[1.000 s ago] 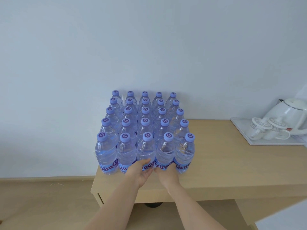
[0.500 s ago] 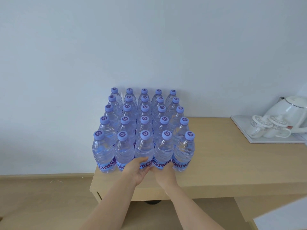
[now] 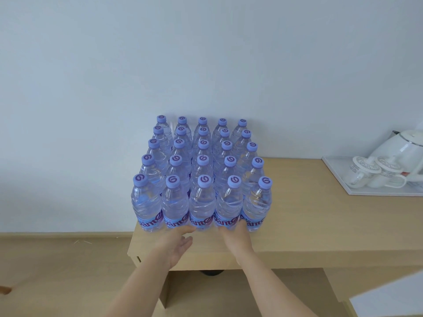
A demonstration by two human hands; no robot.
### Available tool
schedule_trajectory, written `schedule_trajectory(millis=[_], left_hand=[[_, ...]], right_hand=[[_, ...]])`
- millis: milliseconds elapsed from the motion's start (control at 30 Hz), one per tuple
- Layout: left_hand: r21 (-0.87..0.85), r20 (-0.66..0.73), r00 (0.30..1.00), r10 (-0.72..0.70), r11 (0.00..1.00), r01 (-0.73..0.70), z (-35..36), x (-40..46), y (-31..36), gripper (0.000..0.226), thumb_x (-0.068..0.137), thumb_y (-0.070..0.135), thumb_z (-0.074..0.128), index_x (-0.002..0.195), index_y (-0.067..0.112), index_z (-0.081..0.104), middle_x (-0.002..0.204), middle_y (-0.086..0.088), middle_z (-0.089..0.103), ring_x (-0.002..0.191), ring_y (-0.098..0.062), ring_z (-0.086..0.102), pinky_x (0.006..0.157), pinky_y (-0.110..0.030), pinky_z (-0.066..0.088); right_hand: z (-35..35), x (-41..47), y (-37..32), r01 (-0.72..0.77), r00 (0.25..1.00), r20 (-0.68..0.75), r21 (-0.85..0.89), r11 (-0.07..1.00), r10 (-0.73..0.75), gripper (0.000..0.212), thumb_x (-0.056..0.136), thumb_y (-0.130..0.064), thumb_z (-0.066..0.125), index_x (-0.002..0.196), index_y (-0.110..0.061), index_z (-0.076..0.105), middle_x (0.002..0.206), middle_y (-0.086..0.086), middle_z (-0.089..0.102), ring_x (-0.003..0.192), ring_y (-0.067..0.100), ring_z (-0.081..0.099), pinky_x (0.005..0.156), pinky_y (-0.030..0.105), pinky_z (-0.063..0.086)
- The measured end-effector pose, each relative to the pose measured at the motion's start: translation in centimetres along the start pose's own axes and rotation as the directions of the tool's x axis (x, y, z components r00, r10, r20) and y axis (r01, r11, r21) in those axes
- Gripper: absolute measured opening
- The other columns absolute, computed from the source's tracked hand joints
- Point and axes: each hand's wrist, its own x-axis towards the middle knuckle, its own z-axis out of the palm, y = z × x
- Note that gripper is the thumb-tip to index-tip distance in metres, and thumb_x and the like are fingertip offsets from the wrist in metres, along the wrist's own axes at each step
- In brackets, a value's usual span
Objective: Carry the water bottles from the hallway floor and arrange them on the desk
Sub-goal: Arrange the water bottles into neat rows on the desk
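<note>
Water bottles [image 3: 201,179] upright in a five-by-five block at desk [image 3: 297,213] left end; left hand [image 3: 177,244] spread, just short; right hand [image 3: 235,234] flat against front row (nearer).

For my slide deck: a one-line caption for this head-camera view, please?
Both hands, left and right, at the front row of a five-by-five block of water bottles on the desk.

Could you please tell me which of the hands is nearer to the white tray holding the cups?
Right. The right hand touches the front row of clear plastic bottles, on the side towards the white tray; the left hand lies further away.
</note>
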Motion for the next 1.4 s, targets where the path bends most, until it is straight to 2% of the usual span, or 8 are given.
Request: schedule_trajectory(millis=[100, 200, 400, 567, 700, 867, 1033, 1400], left_hand=[[0.214, -0.188, 0.975, 0.123, 0.974, -0.081, -3.5, -0.2, 0.3, 0.049, 0.077, 0.0, 0.072, 0.121, -0.004, 0.052, 0.122, -0.02, 0.056, 0.104, -0.03, 0.057, 0.09, -0.037, 0.047], [0.324, -0.363, 0.881, 0.302, 0.928, -0.185, -6.0, 0.2, 1.4, 0.074, 0.073, 0.016, 0.079, 0.133, -0.001, 0.039, 0.124, -0.021, 0.052, 0.107, -0.033, 0.054, 0.095, -0.044, 0.044], [0.572, -0.253, 0.786, 0.564, 0.742, -0.349, -6.9, 1.0, 4.0, 0.088, 0.075, 0.021, 0.077, 0.145, 0.018, 0.024, 0.145, -0.012, 0.036, 0.125, -0.03, 0.044, 0.09, -0.042, 0.042], [0.531, -0.171, 0.793, 0.585, 0.733, -0.426, -6.6, 1.9, 5.1, 0.076, 0.074, 0.013, 0.076, 0.137, 0.018, 0.034, 0.127, -0.003, 0.052, 0.099, -0.022, 0.053, 0.077, -0.038, 0.043], [0.561, -0.159, 0.793, 0.588, 0.715, -0.418, -6.5, 2.3, 5.2, 0.07, 0.071, 0.019, 0.079, 0.129, 0.018, 0.041, 0.106, 0.002, 0.056, 0.091, -0.023, 0.056, 0.073, -0.038, 0.045], [0.562, -0.168, 0.773, 0.612, 0.703, -0.435, -6.9, 2.5, 5.2, 0.062, 0.069, 0.021, 0.082, 0.122, 0.022, 0.05, 0.097, 0.006, 0.059, 0.087, -0.022, 0.058, 0.07, -0.036, 0.045], [0.543, -0.156, 0.775, 0.613, 0.708, -0.451, -7.3, 2.7, 5.2, 0.058, 0.068, 0.019, 0.082, 0.118, 0.024, 0.055, 0.095, 0.008, 0.062, 0.088, -0.021, 0.06, 0.072, -0.035, 0.046], [0.528, -0.163, 0.771, 0.615, 0.715, -0.459, -7.4, 2.9, 5.3, 0.058, 0.068, 0.016, 0.082, 0.119, 0.024, 0.055, 0.096, 0.006, 0.063, 0.087, -0.02, 0.059, 0.068, -0.033, 0.045]], right_hand=[[0.3, -0.1, -0.2, 0.031, 0.999, 0.019, -0.011, 0.999, -0.031, 0.058, 0.083, -0.027, 0.064, 0.131, -0.015, 0.035, 0.09, -0.019, 0.048, 0.076, -0.003, 0.047, 0.06, 0.018, 0.037], [0.9, -0.5, -0.4, 0.048, 0.999, 0.025, -0.002, 0.999, -0.048, 0.06, 0.083, -0.026, 0.064, 0.134, -0.015, 0.033, 0.09, -0.02, 0.048, 0.074, -0.005, 0.046, 0.057, 0.012, 0.035], [1.1, -0.7, -0.7, 0.051, 0.998, 0.039, 0.024, 0.998, -0.052, 0.071, 0.081, -0.029, 0.067, 0.139, -0.012, 0.03, 0.11, -0.007, 0.054, 0.088, 0.004, 0.051, 0.071, 0.02, 0.041], [0.8, -1.1, -1.0, 0.06, 0.996, 0.07, 0.016, 0.998, -0.061, 0.067, 0.082, -0.028, 0.066, 0.137, -0.017, 0.031, 0.127, -0.002, 0.051, 0.102, 0.011, 0.049, 0.083, 0.026, 0.039], [-0.2, -1.3, -0.4, 0.007, 0.999, 0.053, 0.024, 1.0, -0.009, 0.029, 0.084, -0.027, 0.064, 0.109, -0.024, 0.049, 0.11, 0.006, 0.058, 0.083, 0.003, 0.054, 0.062, 0.018, 0.04], [-0.6, -1.3, 0.8, -0.054, 0.998, 0.027, -0.047, 0.997, 0.055, 0.059, 0.088, -0.025, 0.056, 0.14, -0.012, 0.031, 0.106, -0.007, 0.04, 0.094, 0.01, 0.044, 0.078, 0.024, 0.033], [-0.1, -1.4, 0.5, -0.061, 0.996, 0.053, -0.119, 0.991, 0.068, 0.053, 0.088, -0.02, 0.054, 0.137, -0.014, 0.035, 0.083, -0.018, 0.037, 0.069, -0.003, 0.04, 0.058, 0.015, 0.034], [0.4, -1.6, 0.4, -0.053, 0.997, 0.052, -0.119, 0.992, 0.059, 0.056, 0.087, -0.019, 0.054, 0.139, -0.014, 0.034, 0.091, -0.012, 0.042, 0.072, -0.001, 0.041, 0.07, 0.024, 0.035]])
